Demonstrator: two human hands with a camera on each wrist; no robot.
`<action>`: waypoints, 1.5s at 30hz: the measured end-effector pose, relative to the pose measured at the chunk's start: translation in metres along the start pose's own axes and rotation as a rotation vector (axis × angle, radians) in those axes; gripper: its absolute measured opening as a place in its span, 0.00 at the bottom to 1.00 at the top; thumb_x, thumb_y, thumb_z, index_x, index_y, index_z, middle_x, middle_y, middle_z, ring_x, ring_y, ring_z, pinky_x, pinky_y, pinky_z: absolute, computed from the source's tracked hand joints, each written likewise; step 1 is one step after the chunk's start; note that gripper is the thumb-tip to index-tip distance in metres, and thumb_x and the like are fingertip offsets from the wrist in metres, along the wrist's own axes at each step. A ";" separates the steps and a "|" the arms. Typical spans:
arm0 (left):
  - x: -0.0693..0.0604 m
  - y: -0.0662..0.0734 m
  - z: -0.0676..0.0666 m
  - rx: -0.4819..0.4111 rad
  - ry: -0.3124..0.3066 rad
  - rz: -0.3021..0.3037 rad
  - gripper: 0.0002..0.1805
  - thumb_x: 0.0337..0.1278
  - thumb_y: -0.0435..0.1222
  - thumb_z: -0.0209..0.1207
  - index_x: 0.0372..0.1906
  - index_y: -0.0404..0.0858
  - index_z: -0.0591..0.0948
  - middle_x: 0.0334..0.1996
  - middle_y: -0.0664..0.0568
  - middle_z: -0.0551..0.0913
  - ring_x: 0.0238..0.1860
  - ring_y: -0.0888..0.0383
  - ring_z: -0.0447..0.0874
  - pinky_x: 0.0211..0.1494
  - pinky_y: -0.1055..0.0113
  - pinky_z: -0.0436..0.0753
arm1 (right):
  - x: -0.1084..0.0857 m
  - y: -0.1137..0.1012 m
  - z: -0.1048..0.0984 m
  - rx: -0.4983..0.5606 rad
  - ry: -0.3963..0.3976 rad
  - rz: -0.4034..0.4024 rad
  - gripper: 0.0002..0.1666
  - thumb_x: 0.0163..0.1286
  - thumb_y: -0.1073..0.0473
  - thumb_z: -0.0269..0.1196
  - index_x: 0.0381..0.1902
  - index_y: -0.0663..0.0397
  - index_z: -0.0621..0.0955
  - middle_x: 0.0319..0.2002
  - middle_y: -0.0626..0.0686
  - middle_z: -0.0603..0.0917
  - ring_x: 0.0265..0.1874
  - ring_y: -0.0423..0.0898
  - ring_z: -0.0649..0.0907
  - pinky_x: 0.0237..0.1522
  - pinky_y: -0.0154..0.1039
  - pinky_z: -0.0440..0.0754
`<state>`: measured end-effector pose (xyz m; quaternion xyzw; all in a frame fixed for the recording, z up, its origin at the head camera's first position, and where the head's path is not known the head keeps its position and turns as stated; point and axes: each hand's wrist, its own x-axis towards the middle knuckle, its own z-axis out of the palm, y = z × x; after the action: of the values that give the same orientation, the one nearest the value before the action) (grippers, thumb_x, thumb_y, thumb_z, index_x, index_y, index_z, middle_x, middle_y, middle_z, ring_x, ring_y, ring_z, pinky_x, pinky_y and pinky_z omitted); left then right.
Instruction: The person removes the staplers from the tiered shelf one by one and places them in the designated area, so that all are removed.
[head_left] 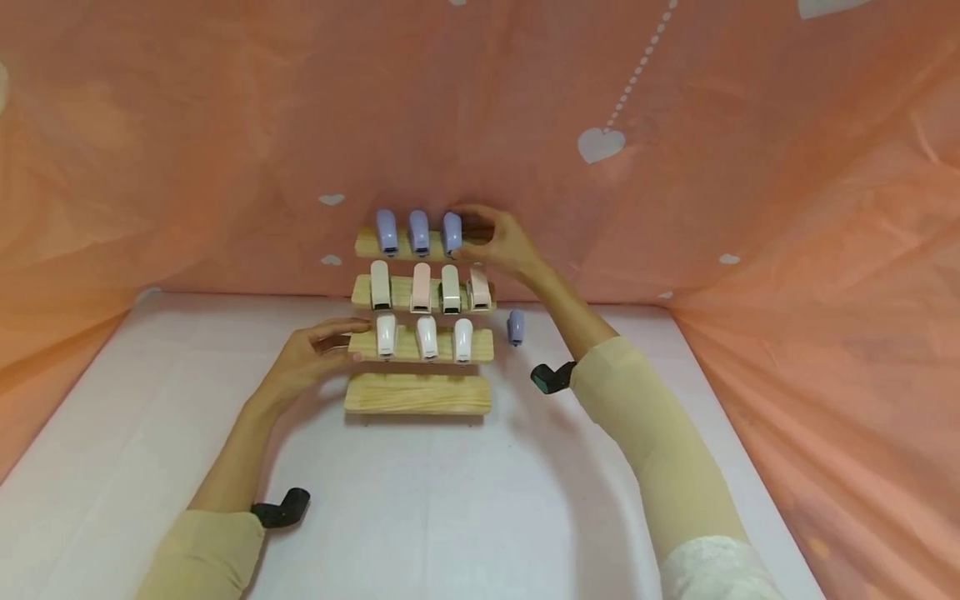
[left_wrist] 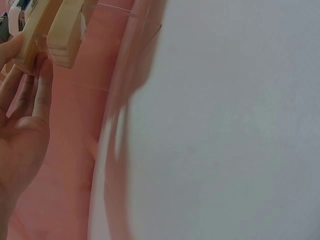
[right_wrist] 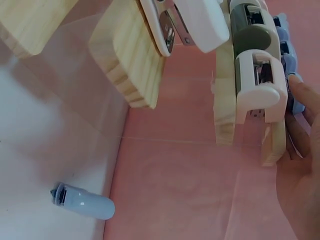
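Observation:
A wooden tiered rack (head_left: 420, 396) bears small staplers on its shelves. My right hand (head_left: 506, 242) pinches a purple stapler (head_left: 452, 232) at the right of the top shelf, beside two more purple staplers (head_left: 418, 232). In the right wrist view, that hand (right_wrist: 305, 170) reaches behind a pale stapler (right_wrist: 262, 85), which partly hides the grip. With thumb and fingers, my left hand (head_left: 303, 358) holds the left end of the shelf with three white staplers (head_left: 427, 337). The left wrist view shows that hand (left_wrist: 22, 140) at the shelf's end (left_wrist: 30, 47).
Another purple stapler (head_left: 516, 327) lies on the white table (head_left: 420, 517), right of the rack. Green and pink staplers (head_left: 422, 287) stand on the second shelf. A pink cloth with white hearts (head_left: 601, 145) hangs behind and at both sides.

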<state>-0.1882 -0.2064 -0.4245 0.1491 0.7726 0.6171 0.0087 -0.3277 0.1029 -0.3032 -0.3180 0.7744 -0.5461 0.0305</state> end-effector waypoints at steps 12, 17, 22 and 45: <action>0.002 0.004 0.001 0.018 0.002 -0.021 0.26 0.58 0.31 0.68 0.61 0.31 0.78 0.65 0.40 0.74 0.56 0.64 0.78 0.55 0.77 0.78 | -0.013 0.003 -0.023 -0.022 0.068 0.011 0.37 0.54 0.72 0.73 0.63 0.66 0.75 0.54 0.63 0.81 0.53 0.54 0.80 0.60 0.46 0.78; 0.003 0.006 0.000 0.020 0.000 -0.033 0.26 0.58 0.31 0.68 0.62 0.32 0.78 0.65 0.40 0.74 0.56 0.64 0.78 0.55 0.77 0.78 | -0.018 0.006 -0.032 -0.039 0.091 0.024 0.37 0.54 0.73 0.73 0.63 0.68 0.74 0.56 0.66 0.80 0.56 0.57 0.79 0.63 0.49 0.76; 0.002 0.004 -0.001 0.033 0.005 -0.023 0.26 0.58 0.32 0.68 0.62 0.32 0.78 0.65 0.41 0.74 0.55 0.65 0.78 0.55 0.78 0.78 | -0.022 0.010 -0.038 -0.065 0.080 0.028 0.38 0.53 0.74 0.73 0.63 0.72 0.73 0.56 0.68 0.78 0.57 0.61 0.77 0.64 0.53 0.73; -0.003 0.002 -0.003 0.009 0.009 -0.036 0.26 0.59 0.32 0.68 0.62 0.31 0.78 0.65 0.42 0.74 0.56 0.63 0.78 0.56 0.75 0.79 | -0.070 0.006 -0.052 -0.083 0.070 0.112 0.36 0.57 0.77 0.68 0.64 0.75 0.70 0.61 0.71 0.75 0.61 0.65 0.75 0.65 0.56 0.72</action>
<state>-0.1858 -0.2098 -0.4227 0.1325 0.7780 0.6139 0.0154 -0.2956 0.1836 -0.3085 -0.2558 0.8135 -0.5218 0.0206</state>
